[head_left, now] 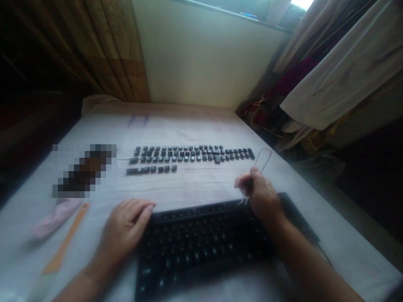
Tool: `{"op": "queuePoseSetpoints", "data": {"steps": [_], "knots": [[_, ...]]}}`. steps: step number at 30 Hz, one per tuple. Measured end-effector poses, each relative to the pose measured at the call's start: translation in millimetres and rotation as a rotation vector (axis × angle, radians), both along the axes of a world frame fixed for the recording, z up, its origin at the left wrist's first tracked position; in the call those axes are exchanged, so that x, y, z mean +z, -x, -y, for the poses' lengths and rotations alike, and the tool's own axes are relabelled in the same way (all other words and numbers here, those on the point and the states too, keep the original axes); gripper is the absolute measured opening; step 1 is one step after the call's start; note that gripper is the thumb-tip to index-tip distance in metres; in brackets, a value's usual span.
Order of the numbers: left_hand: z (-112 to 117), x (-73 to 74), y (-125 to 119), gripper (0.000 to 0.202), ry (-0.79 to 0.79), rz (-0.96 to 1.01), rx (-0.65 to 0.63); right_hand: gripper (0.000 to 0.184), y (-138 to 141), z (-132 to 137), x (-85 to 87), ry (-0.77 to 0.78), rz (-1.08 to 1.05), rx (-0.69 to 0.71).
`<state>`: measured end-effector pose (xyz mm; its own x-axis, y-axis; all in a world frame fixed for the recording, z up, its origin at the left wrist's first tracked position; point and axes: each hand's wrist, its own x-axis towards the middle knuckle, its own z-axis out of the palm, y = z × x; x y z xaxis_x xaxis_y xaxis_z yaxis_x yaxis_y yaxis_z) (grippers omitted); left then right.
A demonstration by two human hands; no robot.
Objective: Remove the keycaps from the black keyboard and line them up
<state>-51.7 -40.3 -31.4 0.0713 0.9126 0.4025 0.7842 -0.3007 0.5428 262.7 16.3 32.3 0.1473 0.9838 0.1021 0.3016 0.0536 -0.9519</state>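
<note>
A black keyboard (pixel 189 260) lies at a slant on the white cloth in front of me. At its far left corner, my left hand (pixel 127 224) is closed with thumb and fingers against the edge. Above the keyboard's far right part, my right hand (pixel 260 191) grips a wire keycap puller (pixel 263 158). The puller's loop points up and away, and its thin prongs hang below my fingers near the keyboard. I cannot make out a keycap in the prongs. Beyond the keyboard, loose black keycaps (pixel 185 158) stand in several rows, with a shorter row (pixel 151 170) nearest me.
To the left lie an orange flat tool (pixel 67 241), a pink cloth (pixel 58 218) and a pixelated dark object (pixel 86 170). A cable (pixel 325 253) leaves the keyboard's right side. Curtains (pixel 110 50) and hanging fabric (pixel 349 71) flank the far wall.
</note>
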Motion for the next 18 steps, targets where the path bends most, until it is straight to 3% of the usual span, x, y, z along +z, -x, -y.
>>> {"op": "queuePoseSetpoints", "data": {"steps": [4, 9, 14, 18], "knots": [[0.6, 1.0, -1.9, 0.032, 0.054, -0.021, 0.011, 0.055, -0.8, 23.9, -4.9, 0.026, 0.040, 0.058], [-2.1, 5.1, 1.3, 0.033, 0.150, -0.032, -0.055, 0.031, 1.9, 29.9, -7.9, 0.120, 0.070, 0.264], [-7.7, 11.2, 8.8, 0.032, 0.237, -0.037, -0.156, 0.024, -4.6, 21.7, -11.7, 0.020, 0.096, 0.188], [-9.9, 17.4, 6.0, 0.034, 0.303, -0.045, -0.156, 0.024, -6.2, 15.1, -15.5, 0.045, 0.079, 0.200]]}}
